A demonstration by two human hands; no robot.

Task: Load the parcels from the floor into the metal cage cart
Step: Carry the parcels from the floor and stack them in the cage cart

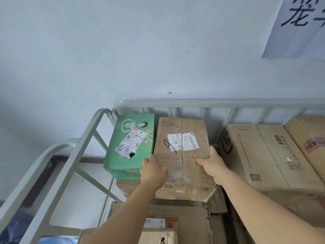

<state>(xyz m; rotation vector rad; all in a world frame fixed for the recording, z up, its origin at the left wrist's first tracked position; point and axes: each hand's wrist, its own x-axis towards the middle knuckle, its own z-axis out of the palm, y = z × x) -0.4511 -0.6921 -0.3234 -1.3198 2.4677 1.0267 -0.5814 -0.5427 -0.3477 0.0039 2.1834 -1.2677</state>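
Observation:
A brown cardboard parcel (182, 127) with a white shipping label lies on top of the stack inside the grey metal cage cart (193, 103). My left hand (153, 170) grips its near left edge. At its near right edge my right hand (212, 162) holds on, thumb on top. Touching its left side sits a green printed box (126, 155) with a white label, in the cart's back left corner.
Large brown cartons (263, 155) fill the cart's right side. More cardboard boxes (175, 221) lie lower in the cart, under my arms. The cart's left rail (73, 155) slants down to the left. A pale wall with a paper sign (299, 27) stands behind.

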